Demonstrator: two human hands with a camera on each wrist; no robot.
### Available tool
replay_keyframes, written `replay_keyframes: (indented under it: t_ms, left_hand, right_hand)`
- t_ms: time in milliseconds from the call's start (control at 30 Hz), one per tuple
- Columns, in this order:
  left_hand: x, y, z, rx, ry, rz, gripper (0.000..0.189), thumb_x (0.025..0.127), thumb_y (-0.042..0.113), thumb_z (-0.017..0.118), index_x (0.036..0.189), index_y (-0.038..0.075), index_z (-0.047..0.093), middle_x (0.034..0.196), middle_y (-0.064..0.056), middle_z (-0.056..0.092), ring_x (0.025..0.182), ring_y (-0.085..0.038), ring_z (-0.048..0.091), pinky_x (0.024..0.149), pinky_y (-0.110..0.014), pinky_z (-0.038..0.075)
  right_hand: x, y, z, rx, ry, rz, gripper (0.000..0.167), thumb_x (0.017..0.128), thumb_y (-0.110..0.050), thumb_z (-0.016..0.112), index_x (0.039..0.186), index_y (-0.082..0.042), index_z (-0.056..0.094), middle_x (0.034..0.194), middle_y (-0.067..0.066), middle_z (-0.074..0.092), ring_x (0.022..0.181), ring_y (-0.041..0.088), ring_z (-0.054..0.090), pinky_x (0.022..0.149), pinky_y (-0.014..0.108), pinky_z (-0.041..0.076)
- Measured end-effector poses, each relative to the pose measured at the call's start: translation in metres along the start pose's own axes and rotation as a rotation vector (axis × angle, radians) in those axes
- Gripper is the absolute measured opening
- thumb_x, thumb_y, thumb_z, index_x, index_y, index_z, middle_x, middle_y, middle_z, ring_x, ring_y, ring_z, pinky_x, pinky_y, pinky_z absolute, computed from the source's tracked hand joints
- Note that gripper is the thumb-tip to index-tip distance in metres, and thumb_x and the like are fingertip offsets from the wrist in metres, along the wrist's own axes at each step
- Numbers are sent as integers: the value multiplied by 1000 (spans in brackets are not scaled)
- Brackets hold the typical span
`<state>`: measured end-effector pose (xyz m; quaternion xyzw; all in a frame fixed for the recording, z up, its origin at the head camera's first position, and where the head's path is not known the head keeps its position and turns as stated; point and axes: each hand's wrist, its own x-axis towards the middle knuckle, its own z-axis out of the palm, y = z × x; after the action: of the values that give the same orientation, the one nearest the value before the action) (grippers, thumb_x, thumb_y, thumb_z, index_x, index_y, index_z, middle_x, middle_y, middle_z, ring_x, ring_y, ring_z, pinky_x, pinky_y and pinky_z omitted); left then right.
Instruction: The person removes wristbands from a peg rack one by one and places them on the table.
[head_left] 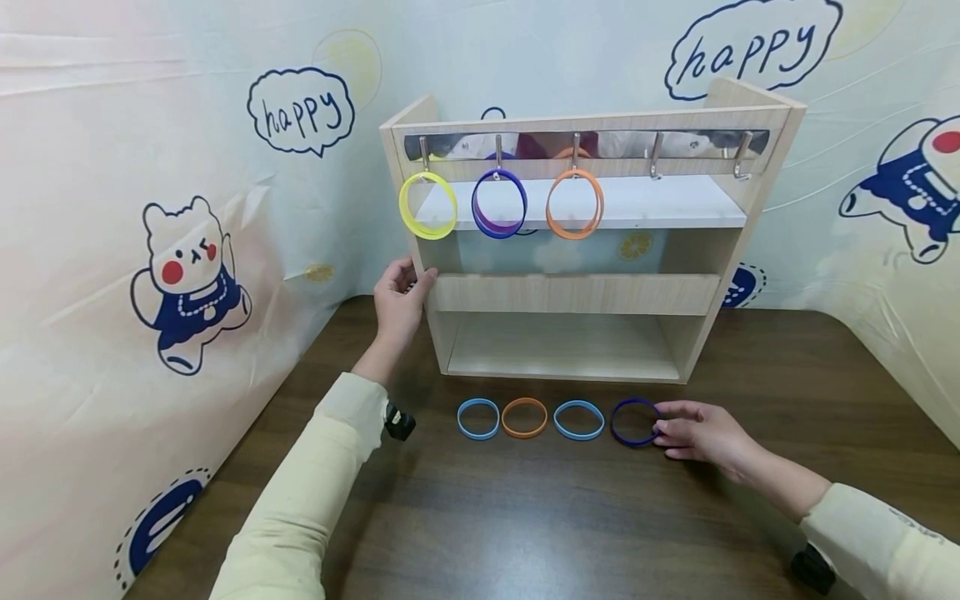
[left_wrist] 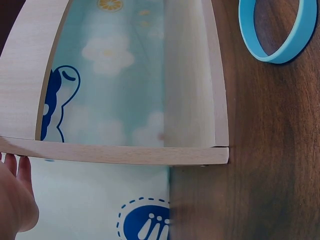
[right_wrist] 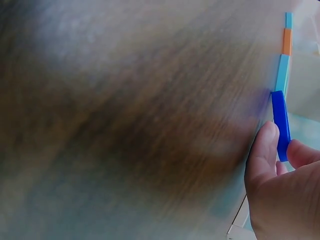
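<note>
At the right end of a row on the table, my right hand [head_left: 701, 433] pinches a dark blue wristband [head_left: 614, 423] by its right side. The right wrist view has this wristband [right_wrist: 281, 125] between thumb and fingers. Left of it lie a light blue wristband [head_left: 579, 437], an orange wristband [head_left: 525, 435] and another light blue wristband [head_left: 478, 437]. My left hand [head_left: 397, 304] rests on the left side of a wooden rack [head_left: 577, 294]; its fingertips touch the side panel in the left wrist view. Yellow [head_left: 427, 234], dark blue [head_left: 498, 233] and orange [head_left: 573, 235] wristbands hang on the rack's hooks.
Two hooks at the right of the metal strip, including a hook [head_left: 656, 157], carry no wristband. The rack has a white shelf [head_left: 660, 200] and stands at the back of a brown table [head_left: 525, 517]. A printed cloth [head_left: 225, 175] hangs behind and beside it.
</note>
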<state>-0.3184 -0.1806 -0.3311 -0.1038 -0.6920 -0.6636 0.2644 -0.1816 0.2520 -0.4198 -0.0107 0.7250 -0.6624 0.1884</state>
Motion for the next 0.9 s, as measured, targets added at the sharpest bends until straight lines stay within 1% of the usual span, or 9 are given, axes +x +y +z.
replay_keyframes:
  t_ms: [200,433,600,900]
  left_hand:
    - [0,-2,1,15,13,18,30,89,21,72,115,6,65,106,-10,65,93,-19,58,74,-26,49]
    - [0,-2,1,23,12,17,31,89,22,72,115,7,65,108,-10,64,95,-19,58,75,-27,49]
    - [-1,-2,1,17,17,19,30,89,21,72,114,7,65,107,-10,65,94,-19,58,75,-27,49]
    - [-1,-1,1,11,15,20,30,89,21,72,115,7,65,107,-10,65,94,-19,58,75,-27,48]
  right_hand:
    - [1,2,1,0,17,7,50,96,-3,58,136,17,36,98,10,68,87,19,68,75,35,55]
    - [2,2,3,-42,38,-1,50,95,-4,60,134,17,38,95,10,67,85,17,68,73,33,56]
    - [1,2,4,-78,49,2,49,95,-5,60,134,17,40,96,10,66,85,18,67,72,33,56]
    - [1,1,6,-111,56,-2,47,95,-3,60,132,18,41,97,10,67,86,18,67,71,33,56]
